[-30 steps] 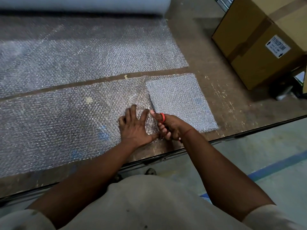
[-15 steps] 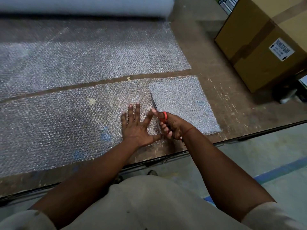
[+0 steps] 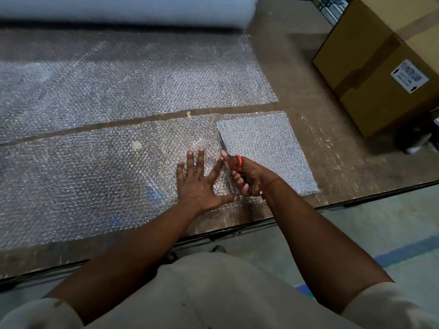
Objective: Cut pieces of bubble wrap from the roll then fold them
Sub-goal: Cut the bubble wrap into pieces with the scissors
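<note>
A long strip of bubble wrap (image 3: 83, 181) lies across the near part of the brown table (image 3: 308, 129). My left hand (image 3: 199, 184) presses flat on it with fingers spread. Just right of it, my right hand (image 3: 247, 176) grips red-handled scissors (image 3: 231, 157), whose blades point away from me along a cut line in the strip. Right of the blades lies a denser, folded-looking piece of bubble wrap (image 3: 266, 150). Farther back, a wider sheet (image 3: 130, 84) runs from the big roll (image 3: 123, 10) at the table's far edge.
A taped cardboard box (image 3: 384, 67) with a white label stands on the table at the right. The table's front edge (image 3: 237, 227) runs just below my hands. Grey floor with a blue line (image 3: 403, 252) lies beyond it on the right.
The scissors have advanced a little away from me along the cut. My left hand has flattened, with its fingers spread wider on the strip.
</note>
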The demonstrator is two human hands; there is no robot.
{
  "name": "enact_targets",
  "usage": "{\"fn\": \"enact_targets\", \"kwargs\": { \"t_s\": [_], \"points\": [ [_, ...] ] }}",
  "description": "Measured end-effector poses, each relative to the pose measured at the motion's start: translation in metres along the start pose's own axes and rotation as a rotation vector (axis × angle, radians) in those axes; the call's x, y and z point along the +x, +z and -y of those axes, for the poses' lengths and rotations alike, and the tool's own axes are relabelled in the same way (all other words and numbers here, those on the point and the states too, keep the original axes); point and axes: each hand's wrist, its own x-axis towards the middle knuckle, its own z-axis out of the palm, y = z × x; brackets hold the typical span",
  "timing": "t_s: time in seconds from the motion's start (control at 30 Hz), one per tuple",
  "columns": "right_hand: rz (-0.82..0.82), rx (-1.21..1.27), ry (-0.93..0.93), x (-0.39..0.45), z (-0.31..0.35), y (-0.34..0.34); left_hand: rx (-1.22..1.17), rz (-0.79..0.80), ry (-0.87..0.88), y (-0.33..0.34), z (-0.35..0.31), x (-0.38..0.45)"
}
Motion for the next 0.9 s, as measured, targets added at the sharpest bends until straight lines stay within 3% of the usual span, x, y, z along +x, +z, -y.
{"fn": "enact_targets", "kwargs": {
  "t_s": [0.9],
  "points": [
    [-0.029,-0.068,-0.021,0.018,0.036,0.000,0.026,0.007,0.002,-0.002,0.000,0.000]
  ]
}}
